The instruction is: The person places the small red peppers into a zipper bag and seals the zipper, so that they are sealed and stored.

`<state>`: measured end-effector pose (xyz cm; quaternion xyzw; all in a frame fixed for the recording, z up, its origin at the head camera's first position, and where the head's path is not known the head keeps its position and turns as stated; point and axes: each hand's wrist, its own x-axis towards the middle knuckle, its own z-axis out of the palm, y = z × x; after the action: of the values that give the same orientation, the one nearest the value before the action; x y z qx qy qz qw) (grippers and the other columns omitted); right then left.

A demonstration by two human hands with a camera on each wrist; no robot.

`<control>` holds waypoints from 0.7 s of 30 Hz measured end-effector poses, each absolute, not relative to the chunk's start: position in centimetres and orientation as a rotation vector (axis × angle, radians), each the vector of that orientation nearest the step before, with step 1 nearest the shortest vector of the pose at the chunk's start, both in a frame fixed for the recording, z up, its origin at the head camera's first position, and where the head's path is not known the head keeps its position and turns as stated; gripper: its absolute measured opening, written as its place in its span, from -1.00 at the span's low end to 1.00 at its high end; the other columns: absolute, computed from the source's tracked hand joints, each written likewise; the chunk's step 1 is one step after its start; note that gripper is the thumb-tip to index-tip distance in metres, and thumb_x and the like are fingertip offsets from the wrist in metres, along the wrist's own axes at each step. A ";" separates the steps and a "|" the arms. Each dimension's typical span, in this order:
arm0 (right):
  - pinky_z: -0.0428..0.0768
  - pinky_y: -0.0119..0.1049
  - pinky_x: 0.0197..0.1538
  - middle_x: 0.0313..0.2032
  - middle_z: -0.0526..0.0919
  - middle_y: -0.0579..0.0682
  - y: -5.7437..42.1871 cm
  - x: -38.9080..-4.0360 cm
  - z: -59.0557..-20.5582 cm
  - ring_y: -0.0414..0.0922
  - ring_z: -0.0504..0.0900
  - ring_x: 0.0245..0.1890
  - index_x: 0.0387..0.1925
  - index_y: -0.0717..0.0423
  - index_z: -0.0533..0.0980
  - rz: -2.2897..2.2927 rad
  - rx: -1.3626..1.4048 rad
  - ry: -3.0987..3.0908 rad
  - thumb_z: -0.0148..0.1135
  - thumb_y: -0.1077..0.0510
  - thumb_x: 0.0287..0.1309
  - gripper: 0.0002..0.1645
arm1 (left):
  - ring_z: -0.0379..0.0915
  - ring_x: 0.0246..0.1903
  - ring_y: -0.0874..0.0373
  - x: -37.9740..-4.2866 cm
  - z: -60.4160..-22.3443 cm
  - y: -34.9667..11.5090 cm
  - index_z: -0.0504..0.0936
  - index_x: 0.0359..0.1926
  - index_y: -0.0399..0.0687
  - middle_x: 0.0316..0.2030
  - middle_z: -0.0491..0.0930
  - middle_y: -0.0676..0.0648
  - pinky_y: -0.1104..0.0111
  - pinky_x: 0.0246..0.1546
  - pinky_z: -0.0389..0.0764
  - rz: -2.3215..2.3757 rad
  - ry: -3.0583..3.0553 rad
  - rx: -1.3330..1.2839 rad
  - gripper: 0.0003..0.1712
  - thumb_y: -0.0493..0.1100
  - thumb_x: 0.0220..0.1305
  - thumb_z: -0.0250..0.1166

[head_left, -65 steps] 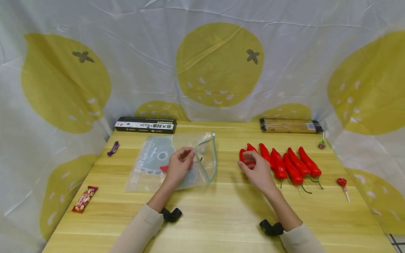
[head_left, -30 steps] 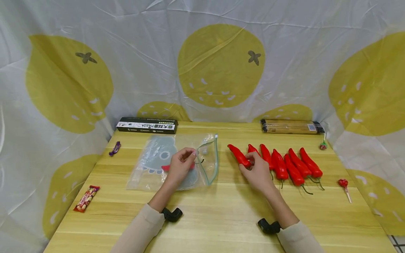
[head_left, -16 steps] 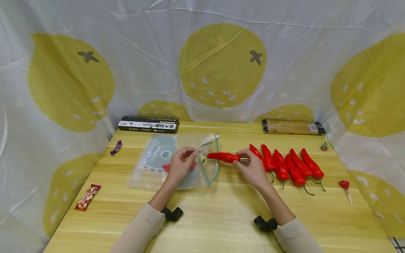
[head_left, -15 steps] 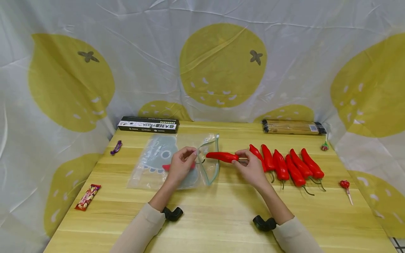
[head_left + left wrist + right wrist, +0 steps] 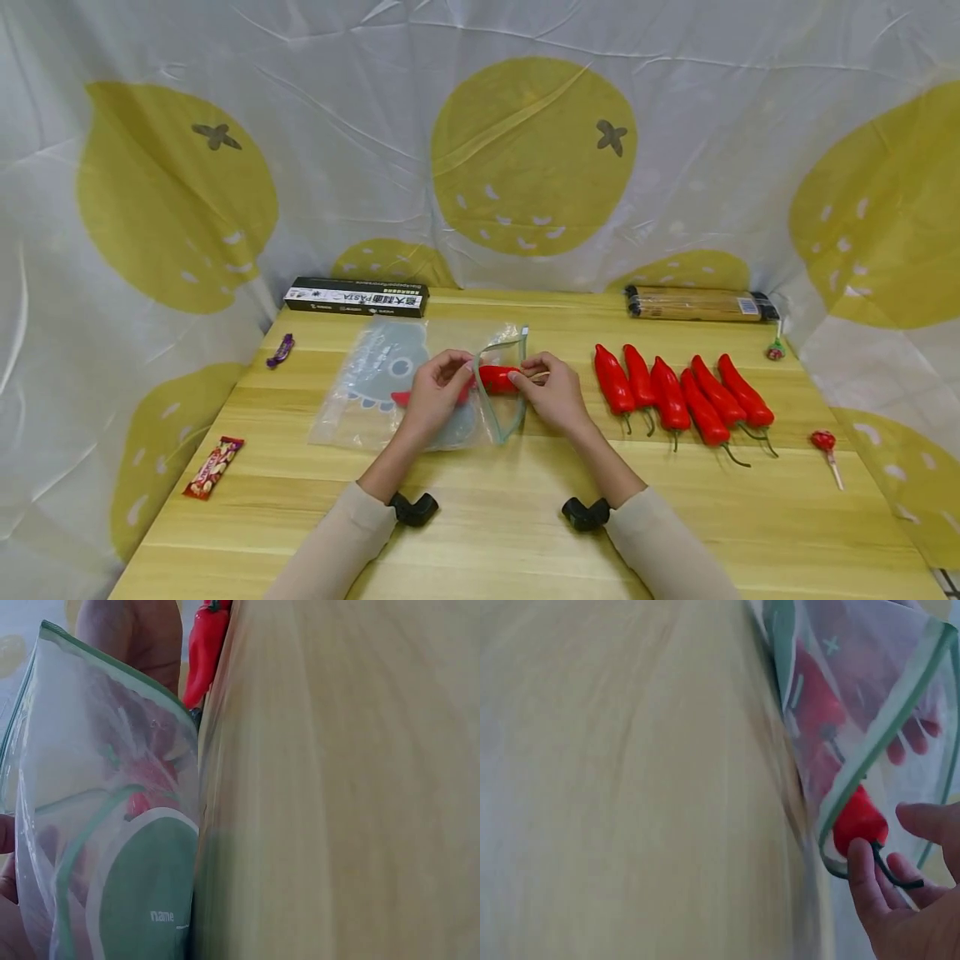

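My left hand (image 5: 433,393) pinches the upper mouth edge of a clear zip bag (image 5: 341,421) with a grey-blue cartoon print, lying on the table. The bag's green-edged mouth gapes to the right. My right hand (image 5: 558,398) holds a red chili pepper (image 5: 497,379) near its stem end. The pepper's tip side is inside the mouth; in the right wrist view its green stem (image 5: 889,874) sticks out among my fingers. Another red pepper (image 5: 401,398) lies inside the bag, partly hidden by my left hand. Through the plastic, the left wrist view shows red pepper (image 5: 150,784).
Several red peppers (image 5: 670,396) lie in a row at right. A black pasta box (image 5: 356,297) and a wrapped noodle pack (image 5: 693,303) stand at the back. Sweets lie at the sides: purple candy (image 5: 281,351), snack bar (image 5: 213,468), red lollipop (image 5: 825,446), green lollipop (image 5: 776,348).
My right hand took the leftmost pepper from the row, turned it tip-left and carried it left into the bag's mouth. My left hand has kept its grip on the bag.
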<state>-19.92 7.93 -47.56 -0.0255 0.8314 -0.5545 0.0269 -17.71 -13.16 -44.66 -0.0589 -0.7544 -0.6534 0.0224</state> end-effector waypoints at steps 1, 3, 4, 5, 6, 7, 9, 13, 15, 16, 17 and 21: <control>0.66 -0.29 -0.15 -0.18 0.66 0.01 7.7 -19.9 -47.6 -0.07 0.67 -0.19 -0.05 0.11 0.54 -1.721 -0.092 2.550 0.40 0.00 0.12 -0.59 | 0.58 -0.14 0.18 -17.7 -44.7 -13.2 0.63 -0.13 -0.18 -0.15 0.66 -0.13 0.49 -0.08 0.59 -2.021 -2.341 -0.182 -0.84 -0.21 0.35 0.23; 0.66 -0.25 -0.08 -0.12 0.67 0.02 7.3 -20.0 -47.7 -0.05 0.66 -0.15 0.02 0.15 0.51 -1.737 -0.117 2.510 0.39 0.05 0.14 -0.54 | 0.59 -0.14 0.18 -17.7 -44.8 -13.3 0.63 -0.12 -0.17 -0.14 0.65 -0.13 0.49 -0.08 0.59 -2.015 -2.351 -0.180 -0.83 -0.20 0.36 0.23; 0.66 -0.25 -0.05 -0.09 0.66 0.02 7.2 -20.0 -47.8 -0.05 0.65 -0.12 0.06 0.15 0.49 -1.743 -0.127 2.490 0.38 0.06 0.15 -0.52 | 0.59 -0.14 0.18 -17.8 -44.8 -13.3 0.63 -0.11 -0.17 -0.14 0.65 -0.13 0.49 -0.09 0.59 -2.014 -2.355 -0.180 -0.83 -0.19 0.36 0.23; 0.66 -0.23 -0.03 -0.05 0.65 0.02 7.2 -20.0 -47.8 -0.05 0.65 -0.09 0.09 0.15 0.47 -1.750 -0.130 2.470 0.38 0.07 0.15 -0.50 | 0.59 -0.14 0.18 -17.8 -44.8 -13.4 0.62 -0.11 -0.17 -0.14 0.65 -0.13 0.49 -0.10 0.59 -2.012 -2.361 -0.175 -0.83 -0.19 0.36 0.23; 0.65 -0.22 -0.01 -0.02 0.64 0.02 7.3 -19.9 -47.8 -0.04 0.65 -0.07 0.11 0.15 0.46 -1.758 -0.132 2.455 0.37 0.08 0.16 -0.48 | 0.59 -0.14 0.19 -17.8 -44.8 -13.4 0.62 -0.11 -0.16 -0.14 0.65 -0.13 0.50 -0.10 0.59 -2.009 -2.366 -0.172 -0.83 -0.18 0.36 0.23; 0.65 -0.21 -0.01 0.00 0.63 0.03 7.4 -19.8 -47.9 -0.03 0.65 -0.06 0.14 0.14 0.45 -1.769 -0.127 2.438 0.35 0.08 0.18 -0.48 | 0.59 -0.14 0.19 -17.8 -44.9 -13.4 0.62 -0.11 -0.16 -0.14 0.65 -0.13 0.50 -0.11 0.59 -2.004 -2.370 -0.170 -0.83 -0.18 0.36 0.23; 0.65 -0.19 0.01 0.05 0.60 0.04 8.0 -19.7 -47.9 -0.02 0.65 -0.03 0.17 0.12 0.42 -1.796 -0.116 2.407 0.29 0.07 0.24 -0.50 | 0.59 -0.15 0.19 -17.8 -44.9 -13.5 0.62 -0.11 -0.16 -0.15 0.65 -0.13 0.49 -0.14 0.59 -2.010 -2.371 -0.163 -0.83 -0.18 0.36 0.23; 0.63 -0.11 0.07 0.13 0.54 0.14 9.5 -19.0 -47.6 0.08 0.65 0.01 0.22 0.15 0.37 -1.881 -0.087 2.321 0.10 -0.02 0.39 -0.51 | 0.59 -0.11 0.18 -18.0 -44.9 -13.4 0.62 -0.10 -0.16 -0.13 0.65 -0.13 0.49 -0.12 0.59 -2.014 -2.371 -0.164 -0.82 -0.19 0.36 0.22; 0.60 -0.10 0.12 0.16 0.52 0.20 10.3 -18.6 -47.4 0.12 0.62 0.06 0.24 0.20 0.34 -1.911 -0.084 2.286 0.01 -0.07 0.43 -0.46 | 0.59 -0.09 0.18 -18.0 -44.9 -13.4 0.62 -0.09 -0.16 -0.12 0.64 -0.13 0.50 -0.09 0.58 -2.017 -2.371 -0.165 -0.82 -0.18 0.36 0.22; 0.58 -0.09 0.14 0.17 0.50 0.23 10.7 -18.4 -47.2 0.13 0.61 0.08 0.25 0.22 0.33 -1.923 -0.084 2.267 -0.03 -0.10 0.44 -0.43 | 0.59 -0.08 0.18 -18.0 -44.9 -13.4 0.62 -0.09 -0.16 -0.12 0.64 -0.12 0.50 -0.08 0.58 -2.018 -2.372 -0.164 -0.81 -0.17 0.37 0.22; 0.57 -0.08 0.17 0.18 0.49 0.25 11.0 -18.2 -47.0 0.15 0.59 0.11 0.26 0.25 0.32 -1.941 -0.087 2.241 -0.05 -0.11 0.45 -0.40 | 0.59 -0.08 0.18 -18.0 -44.9 -13.4 0.62 -0.09 -0.16 -0.12 0.64 -0.12 0.50 -0.09 0.58 -2.019 -2.374 -0.162 -0.81 -0.16 0.37 0.22; 0.51 -0.04 0.23 0.23 0.47 0.29 11.8 -17.3 -46.6 0.18 0.53 0.19 0.31 0.28 0.27 -1.951 -0.112 2.172 -0.13 -0.17 0.47 -0.32 | 0.59 -0.08 0.18 -18.0 -44.9 -13.4 0.62 -0.09 -0.16 -0.13 0.64 -0.11 0.50 -0.11 0.58 -2.022 -2.376 -0.155 -0.79 -0.14 0.37 0.23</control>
<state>-17.33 11.83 -46.62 -0.0383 0.7388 -0.6637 0.1099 -17.97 -13.37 -44.87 -0.0495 -0.7606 -0.6473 0.0089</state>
